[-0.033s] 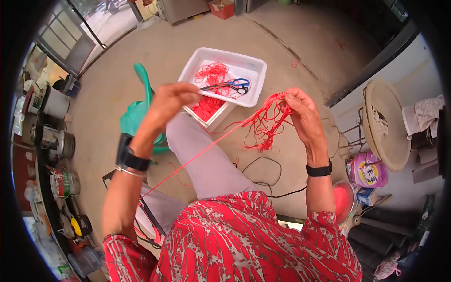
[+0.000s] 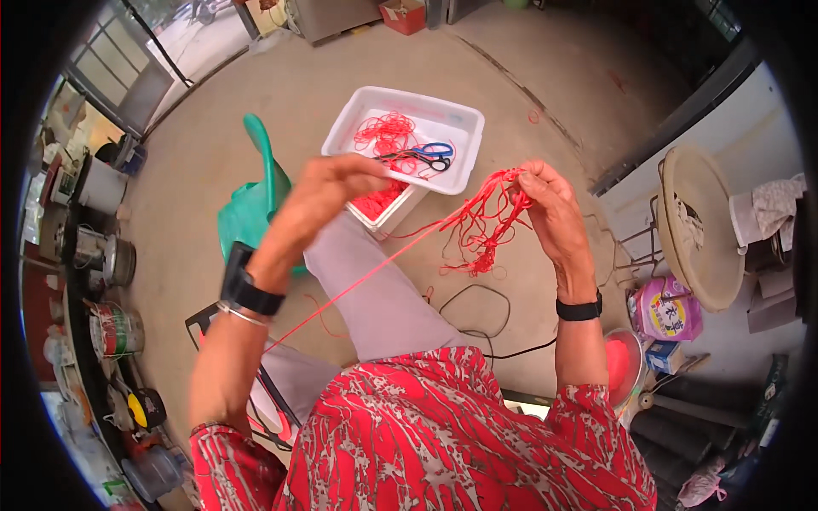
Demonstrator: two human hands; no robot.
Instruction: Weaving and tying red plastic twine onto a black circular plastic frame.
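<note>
My right hand (image 2: 550,204) is closed on a tangle of thin red cord (image 2: 484,223), which hangs from its fingers. From the tangle a taut red strand (image 2: 362,279) slants down left across my leg and passes behind my left forearm. My left hand (image 2: 328,196), slightly blurred, reaches right with its fingers stretched out, overlapping the tray's near edge; I see nothing in it. In the white tray (image 2: 474,136) lie loose red cord (image 2: 385,131) and scissors with blue handles (image 2: 437,149) and black handles (image 2: 440,163). The tray rests on a white box (image 2: 407,207) holding more red cord.
A green plastic seat (image 2: 242,220) stands left of my knees. Black cable (image 2: 521,351) loops on the floor. To the right are a round beige tray (image 2: 703,226), a purple package (image 2: 669,311) and a bowl with red contents (image 2: 620,366). Pots (image 2: 118,261) line the left side.
My left hand has moved to the right and slightly down, nearer to the right hand. My right hand and the tangle have stayed in place.
</note>
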